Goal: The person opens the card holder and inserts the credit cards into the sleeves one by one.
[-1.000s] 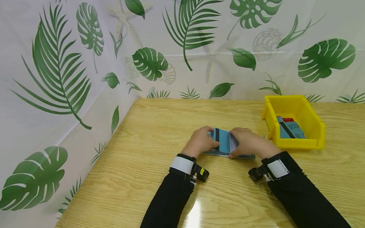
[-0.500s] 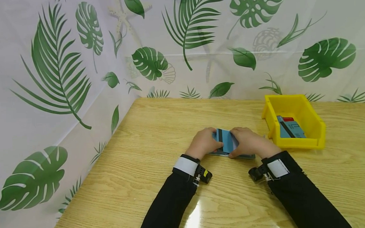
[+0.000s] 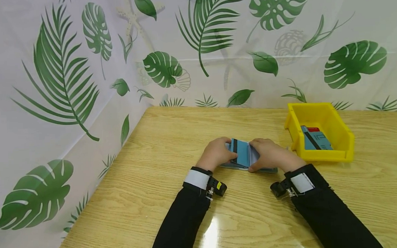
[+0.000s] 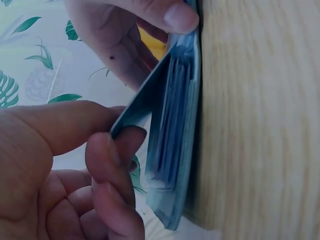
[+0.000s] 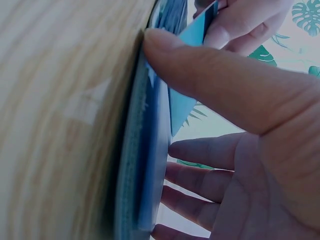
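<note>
a blue card holder (image 4: 180,140) lay opened on the bench (image 3: 122,201), to the left of the yellow bin (image 3: 323,156) and a little nearer the person. the left hand (image 3: 214,153), on the side of the holder away from the bin, had its thumb and fingers clamped on a blue card (image 3: 242,153) with a dark stripe, which leaned up at a slant over the stack of leaves; whether its lower edge sat inside a pocket i cannot tell. the right hand (image 3: 269,153), between that card and the bin, spanned the holder with its thumb pressed on the near edge and its fingers bent against the far side, a gap showing between the fingers. inside the yellow bin lay a grey-blue card (image 3: 315,141) with a black stripe, a bit of red (image 3: 313,129) showing beside it. behind the bin hung a white cloth (image 3: 215,45) printed with green leaves. both black sleeves (image 3: 177,221) reached in from the near side, lower than the bin.
</note>
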`<state>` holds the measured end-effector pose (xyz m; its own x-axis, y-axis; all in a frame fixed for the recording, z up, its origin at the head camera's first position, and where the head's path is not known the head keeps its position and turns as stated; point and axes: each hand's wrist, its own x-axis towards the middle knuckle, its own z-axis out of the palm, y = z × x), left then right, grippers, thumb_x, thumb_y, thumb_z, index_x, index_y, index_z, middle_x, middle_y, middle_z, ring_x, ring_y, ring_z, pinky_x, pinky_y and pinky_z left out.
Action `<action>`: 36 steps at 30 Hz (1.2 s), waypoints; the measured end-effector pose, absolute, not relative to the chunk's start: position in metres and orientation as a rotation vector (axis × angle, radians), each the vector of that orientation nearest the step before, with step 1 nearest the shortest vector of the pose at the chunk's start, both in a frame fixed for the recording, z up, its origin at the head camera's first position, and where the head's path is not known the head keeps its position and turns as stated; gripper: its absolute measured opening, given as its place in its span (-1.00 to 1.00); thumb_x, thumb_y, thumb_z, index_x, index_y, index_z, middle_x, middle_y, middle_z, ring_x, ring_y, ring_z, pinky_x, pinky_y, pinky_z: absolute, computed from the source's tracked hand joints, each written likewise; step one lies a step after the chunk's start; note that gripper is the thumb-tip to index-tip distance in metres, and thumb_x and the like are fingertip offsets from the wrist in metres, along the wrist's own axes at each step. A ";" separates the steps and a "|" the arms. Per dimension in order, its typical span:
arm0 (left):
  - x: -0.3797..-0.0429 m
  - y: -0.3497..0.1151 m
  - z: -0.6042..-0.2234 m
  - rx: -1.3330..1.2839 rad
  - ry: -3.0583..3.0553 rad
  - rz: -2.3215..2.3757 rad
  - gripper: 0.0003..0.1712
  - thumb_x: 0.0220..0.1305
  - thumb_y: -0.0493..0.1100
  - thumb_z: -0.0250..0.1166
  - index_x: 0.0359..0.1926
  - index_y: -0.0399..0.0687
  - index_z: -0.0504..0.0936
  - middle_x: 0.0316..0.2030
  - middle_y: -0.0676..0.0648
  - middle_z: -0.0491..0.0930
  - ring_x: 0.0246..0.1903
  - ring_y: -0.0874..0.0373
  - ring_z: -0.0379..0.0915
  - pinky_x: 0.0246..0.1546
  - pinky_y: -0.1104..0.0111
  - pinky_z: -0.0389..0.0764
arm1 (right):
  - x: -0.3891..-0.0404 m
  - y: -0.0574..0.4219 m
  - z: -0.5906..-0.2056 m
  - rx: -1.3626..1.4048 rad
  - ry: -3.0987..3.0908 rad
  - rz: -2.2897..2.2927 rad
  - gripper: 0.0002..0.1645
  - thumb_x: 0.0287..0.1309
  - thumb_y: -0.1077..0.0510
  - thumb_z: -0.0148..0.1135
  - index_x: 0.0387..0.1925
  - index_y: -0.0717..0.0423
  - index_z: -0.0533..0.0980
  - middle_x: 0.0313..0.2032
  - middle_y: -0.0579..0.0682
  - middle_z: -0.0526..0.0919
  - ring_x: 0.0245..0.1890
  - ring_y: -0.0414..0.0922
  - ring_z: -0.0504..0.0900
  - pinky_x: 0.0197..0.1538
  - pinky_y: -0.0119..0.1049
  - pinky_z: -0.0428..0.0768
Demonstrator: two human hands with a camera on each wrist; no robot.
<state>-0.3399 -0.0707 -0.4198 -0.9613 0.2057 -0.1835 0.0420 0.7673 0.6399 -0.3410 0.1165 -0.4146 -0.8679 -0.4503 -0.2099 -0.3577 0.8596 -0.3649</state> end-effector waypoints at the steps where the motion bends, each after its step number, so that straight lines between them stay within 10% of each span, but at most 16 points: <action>1: -0.340 -0.071 -0.419 0.187 2.716 0.981 -0.32 0.33 -0.11 0.41 0.41 -0.11 0.44 -0.54 0.00 0.68 -0.57 0.21 0.58 -0.44 0.43 0.44 | -0.341 0.116 -0.415 -0.609 2.745 -0.457 0.16 0.01 -0.06 0.59 0.39 0.56 0.21 0.36 0.51 0.28 0.30 0.39 0.33 0.29 0.23 0.40; 7: -0.338 -0.068 -0.421 0.181 2.717 0.975 -0.32 0.33 -0.12 0.41 0.41 -0.13 0.44 -0.38 -0.05 0.73 -0.51 0.19 0.61 -0.39 0.40 0.50 | -0.342 0.116 -0.416 -0.603 2.747 -0.449 0.15 0.01 -0.07 0.59 0.39 0.54 0.23 0.35 0.49 0.31 0.27 0.36 0.35 0.27 0.21 0.42; 14: -0.336 -0.060 -0.424 0.176 2.787 0.958 -0.30 0.34 -0.13 0.39 0.44 -0.14 0.40 0.29 -0.16 0.53 0.09 0.00 0.57 0.06 0.23 0.57 | -0.342 0.116 -0.416 -0.618 2.756 -0.433 0.16 0.00 -0.06 0.60 0.38 0.55 0.23 0.35 0.50 0.31 0.30 0.39 0.33 0.28 0.21 0.41; 36: -0.335 -0.058 -0.422 0.203 2.778 0.881 -0.32 0.36 -0.12 0.37 0.45 -0.07 0.41 0.33 -0.14 0.50 0.13 0.02 0.56 0.06 0.26 0.57 | -0.343 0.120 -0.417 -0.635 2.740 -0.478 0.17 -0.01 -0.02 0.60 0.39 0.58 0.20 0.36 0.52 0.28 0.29 0.40 0.33 0.29 0.22 0.40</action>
